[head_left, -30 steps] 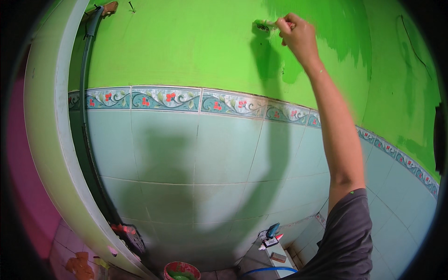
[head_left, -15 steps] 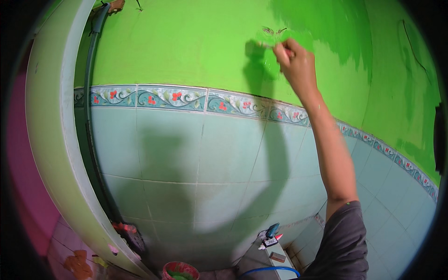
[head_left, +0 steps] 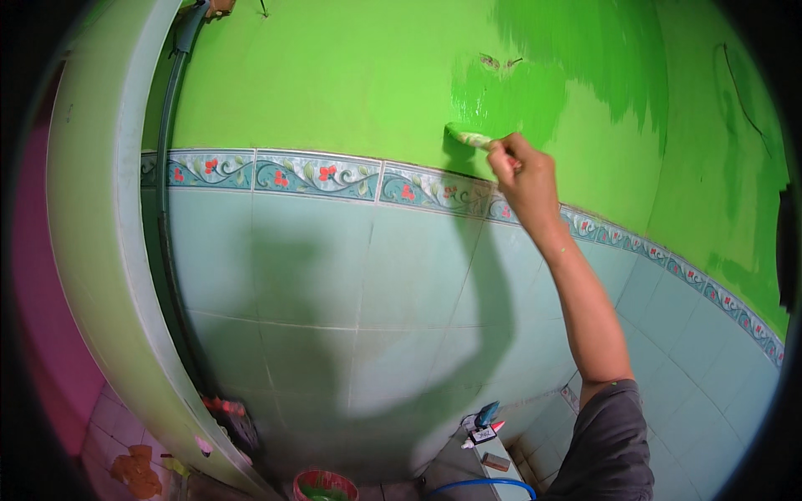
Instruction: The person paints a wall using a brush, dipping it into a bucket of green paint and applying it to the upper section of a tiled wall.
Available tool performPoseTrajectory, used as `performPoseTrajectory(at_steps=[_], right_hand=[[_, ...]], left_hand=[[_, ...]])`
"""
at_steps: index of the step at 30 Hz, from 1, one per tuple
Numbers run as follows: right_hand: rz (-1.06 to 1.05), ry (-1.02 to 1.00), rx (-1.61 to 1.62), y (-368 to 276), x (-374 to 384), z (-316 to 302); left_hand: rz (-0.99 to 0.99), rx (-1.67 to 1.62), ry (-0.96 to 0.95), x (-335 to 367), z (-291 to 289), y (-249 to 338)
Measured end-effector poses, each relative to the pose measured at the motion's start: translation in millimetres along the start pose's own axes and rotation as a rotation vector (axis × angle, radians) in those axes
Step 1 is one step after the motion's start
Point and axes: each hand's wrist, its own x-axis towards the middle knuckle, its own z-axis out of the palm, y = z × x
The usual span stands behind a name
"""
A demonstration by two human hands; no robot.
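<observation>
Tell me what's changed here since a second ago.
The right grip carried the brush down the green wall, from the rough spot to just above the patterned tile border. Darker green paint now spreads wider below that spot. The brush stayed held, and the reddish bucket stayed put.

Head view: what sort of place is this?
Probably a bathroom or washroom, partway through painting: pale tiles below, a floral border above them, and a paintbrush at the green upper wall.
</observation>
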Motion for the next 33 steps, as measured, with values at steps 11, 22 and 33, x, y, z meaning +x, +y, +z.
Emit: performPoseTrajectory(at_steps=[11, 22, 33], right_hand=[[-0.079, 0.233, 0.030, 34.3, 161.7, -15.5], [0.020, 0.128, -0.014, 47.3, 72.6, 5.8], [0.050, 0.202, 0.082, 67.1, 65.0, 1.3]], left_hand=[[0.096, 0.085, 0.104, -19.5, -10.2, 23.1], [-0.003, -0.023, 0.037, 1.0, -4.8, 1.2], [0.066, 0.126, -0.066, -4.9, -11.0, 33.3]])
